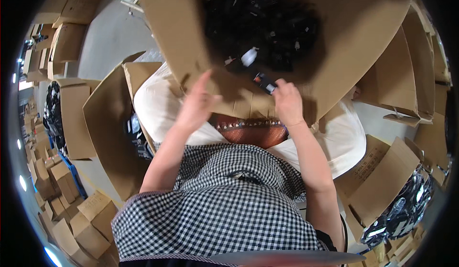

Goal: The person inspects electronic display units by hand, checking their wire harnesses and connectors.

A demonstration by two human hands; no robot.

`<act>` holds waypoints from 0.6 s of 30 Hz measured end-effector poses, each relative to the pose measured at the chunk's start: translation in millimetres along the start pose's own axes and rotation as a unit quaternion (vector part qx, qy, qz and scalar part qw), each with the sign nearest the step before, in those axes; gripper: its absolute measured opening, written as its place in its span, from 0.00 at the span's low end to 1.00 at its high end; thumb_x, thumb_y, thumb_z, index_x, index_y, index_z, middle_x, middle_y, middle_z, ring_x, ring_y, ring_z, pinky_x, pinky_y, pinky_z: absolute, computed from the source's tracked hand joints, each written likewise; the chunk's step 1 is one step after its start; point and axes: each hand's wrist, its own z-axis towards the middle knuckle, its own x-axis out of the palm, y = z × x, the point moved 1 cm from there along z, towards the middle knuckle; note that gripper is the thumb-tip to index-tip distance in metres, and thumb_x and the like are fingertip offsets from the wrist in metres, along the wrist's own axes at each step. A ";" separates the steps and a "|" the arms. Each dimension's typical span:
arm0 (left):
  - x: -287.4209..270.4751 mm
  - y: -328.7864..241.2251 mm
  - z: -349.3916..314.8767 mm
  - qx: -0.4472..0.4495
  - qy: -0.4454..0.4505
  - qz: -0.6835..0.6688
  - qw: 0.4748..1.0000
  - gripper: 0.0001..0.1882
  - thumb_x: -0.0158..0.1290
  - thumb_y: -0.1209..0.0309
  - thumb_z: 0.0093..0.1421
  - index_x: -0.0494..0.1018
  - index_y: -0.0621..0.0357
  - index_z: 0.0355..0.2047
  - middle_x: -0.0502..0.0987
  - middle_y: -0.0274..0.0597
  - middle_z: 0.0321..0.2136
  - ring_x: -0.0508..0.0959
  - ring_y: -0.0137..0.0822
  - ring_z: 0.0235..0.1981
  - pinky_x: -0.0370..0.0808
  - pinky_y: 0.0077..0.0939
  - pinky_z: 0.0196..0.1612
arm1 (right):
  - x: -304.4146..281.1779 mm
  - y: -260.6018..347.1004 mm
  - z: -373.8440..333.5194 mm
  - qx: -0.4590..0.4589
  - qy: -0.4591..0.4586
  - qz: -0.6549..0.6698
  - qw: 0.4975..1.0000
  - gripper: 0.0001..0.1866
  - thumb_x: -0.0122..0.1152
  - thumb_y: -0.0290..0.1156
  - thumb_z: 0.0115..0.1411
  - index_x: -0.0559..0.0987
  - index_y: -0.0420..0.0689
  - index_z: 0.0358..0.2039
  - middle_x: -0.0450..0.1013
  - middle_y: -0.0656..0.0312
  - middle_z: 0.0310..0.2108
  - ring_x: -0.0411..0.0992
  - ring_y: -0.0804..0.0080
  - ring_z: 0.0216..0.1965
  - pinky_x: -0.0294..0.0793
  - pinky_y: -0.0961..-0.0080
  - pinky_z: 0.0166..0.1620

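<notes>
A small flat black packet [264, 83] with white and orange print is pinched in the fingers of my right hand [289, 103], above the near part of a large open cardboard box [354, 37]. To the left my left hand [196, 105] is blurred by motion. Its index finger is stretched out and the thumb stands apart, with nothing visible in it. Inside the box lies a heap of black packaged items [263, 23], many with small white tags. A blurred white piece [249, 56] shows at the heap's near edge; its kind cannot be made out.
An open carton [112, 123] with dark packages stands close on my left. To the lower right, another carton [382, 176] sits beside black plastic-wrapped goods [401, 209]. Several cardboard boxes [79, 224] are stacked farther left. A reddish-brown woven seat [251, 135] shows between my knees.
</notes>
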 end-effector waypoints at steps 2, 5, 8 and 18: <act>48.3 12.1 12.0 0.006 0.046 -0.131 0.990 0.38 0.54 0.75 0.59 0.47 0.62 0.65 0.74 0.46 0.39 0.75 0.32 0.30 0.74 0.26 0.40 | 13.5 20.8 -14.7 -0.071 0.029 -0.014 0.997 0.08 0.54 0.27 0.51 0.76 0.37 0.31 0.69 0.54 0.42 0.68 0.62 0.36 0.72 0.69 0.38; 72.9 21.9 2.9 0.111 0.063 -0.123 0.984 0.21 0.50 0.78 0.61 0.64 0.58 0.56 0.75 0.43 0.38 0.76 0.33 0.37 0.73 0.26 0.43 | 23.1 42.0 -33.3 -0.161 0.019 -0.032 0.986 0.09 0.53 0.28 0.53 0.76 0.37 0.31 0.69 0.54 0.44 0.70 0.61 0.38 0.74 0.68 0.40; 78.5 31.5 -14.3 0.089 0.114 -0.108 0.984 0.14 0.50 0.77 0.61 0.71 0.57 0.48 0.75 0.45 0.39 0.77 0.37 0.39 0.74 0.28 0.44 | 23.1 50.2 -44.3 -0.003 0.125 0.100 0.987 0.08 0.54 0.28 0.53 0.77 0.38 0.31 0.69 0.54 0.46 0.71 0.61 0.40 0.74 0.67 0.43; 84.0 45.0 -23.7 0.010 0.167 -0.123 0.978 0.14 0.60 0.71 0.53 0.76 0.59 0.41 0.78 0.43 0.32 0.79 0.35 0.33 0.75 0.26 0.39 | 13.3 57.3 -54.3 0.427 0.240 0.588 0.644 0.10 0.53 0.34 0.63 0.75 0.42 0.28 0.62 0.74 0.14 0.59 0.86 0.16 0.56 0.84 0.20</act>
